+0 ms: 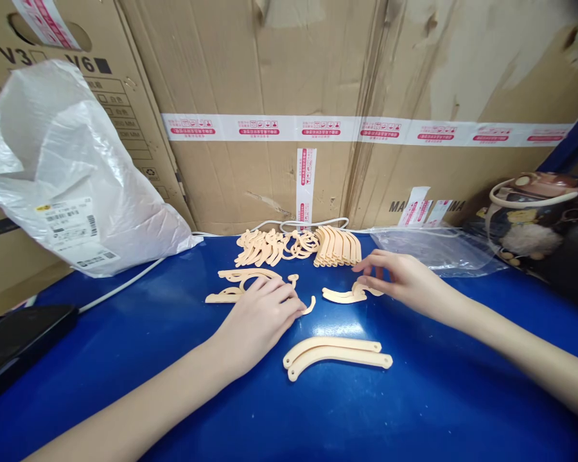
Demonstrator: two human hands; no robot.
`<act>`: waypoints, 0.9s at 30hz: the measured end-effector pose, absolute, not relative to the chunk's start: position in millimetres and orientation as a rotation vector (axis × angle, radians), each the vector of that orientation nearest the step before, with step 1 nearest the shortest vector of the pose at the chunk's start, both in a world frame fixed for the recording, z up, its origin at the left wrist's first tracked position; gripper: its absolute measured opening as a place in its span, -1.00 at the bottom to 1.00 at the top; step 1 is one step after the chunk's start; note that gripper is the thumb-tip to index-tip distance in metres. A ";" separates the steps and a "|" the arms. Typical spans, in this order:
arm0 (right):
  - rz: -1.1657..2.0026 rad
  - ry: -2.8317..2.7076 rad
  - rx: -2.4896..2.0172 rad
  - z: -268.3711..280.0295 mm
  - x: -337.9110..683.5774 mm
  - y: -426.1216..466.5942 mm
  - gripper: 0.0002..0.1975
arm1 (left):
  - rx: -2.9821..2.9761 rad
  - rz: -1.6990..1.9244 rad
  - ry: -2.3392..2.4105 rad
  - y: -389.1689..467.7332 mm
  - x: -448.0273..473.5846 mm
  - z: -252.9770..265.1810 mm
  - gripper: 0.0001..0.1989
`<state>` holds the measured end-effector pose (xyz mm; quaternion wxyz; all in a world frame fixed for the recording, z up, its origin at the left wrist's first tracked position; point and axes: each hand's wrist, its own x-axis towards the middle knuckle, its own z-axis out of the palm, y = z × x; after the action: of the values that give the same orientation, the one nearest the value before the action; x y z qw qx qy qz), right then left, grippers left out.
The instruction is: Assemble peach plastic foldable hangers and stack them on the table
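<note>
My left hand (264, 317) is closed, its fingertips on a small cream curved piece (311, 305) at the table's middle. Partly under this hand lie longer cream pieces, a bar (224, 298) and a curved strip (241, 274) among them. My right hand (395, 279) hovers with fingers bent and apart, close over a small group of cream curved pieces (343, 296); whether its fingertips touch them I cannot tell. Nearer to me, two long bent cream arms (340, 356) with holes at their ends lie side by side.
Behind the hands sit a row of stacked bent arms (337, 246) and a heap of small curved pieces (264, 247). A white bag (62, 173) and a dark phone-like device (24, 340) are left. Clear plastic (428, 247) and a dark bottle (530, 218) are right. Cardboard (250, 173) walls the back.
</note>
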<state>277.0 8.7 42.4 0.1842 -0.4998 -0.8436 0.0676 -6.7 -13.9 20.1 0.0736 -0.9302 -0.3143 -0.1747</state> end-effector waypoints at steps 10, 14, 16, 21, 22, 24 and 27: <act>0.056 -2.538 -0.953 39.4 249.3 -23.4 -0.73 | -2.778 -0.489 -0.968 -13.4 -6.1 20.9 -0.81; 0.039 -2.518 -0.847 31.2 246.3 -23.7 -0.72 | -2.823 -0.583 -0.983 -14.3 -9.4 27.1 -0.81; 0.046 -2.484 -0.819 27.6 245.4 -23.7 -0.73 | -2.840 -0.607 -0.970 -14.1 -12.6 32.6 -0.81; 0.078 -2.423 -0.809 24.1 245.6 -22.3 -0.77 | -2.930 -0.518 -0.950 -17.9 -18.1 47.5 -0.79; 0.091 -2.410 -0.815 24.0 246.0 -21.6 -0.78 | -2.956 -0.486 -0.962 -20.3 -18.1 50.0 -0.76; 0.117 -2.394 -0.824 23.7 246.4 -20.4 -0.78 | -3.000 -0.424 -0.980 -26.6 -17.2 54.1 -0.72; 0.132 -2.392 -0.833 22.5 245.8 -19.6 -0.78 | -3.055 -0.347 -0.942 -35.2 -14.0 55.9 -0.72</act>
<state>245.8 -19.6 22.5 0.2981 -0.3135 -0.9002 0.0496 -14.0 -35.2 55.9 -0.0372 -0.9493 -0.2927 -0.1080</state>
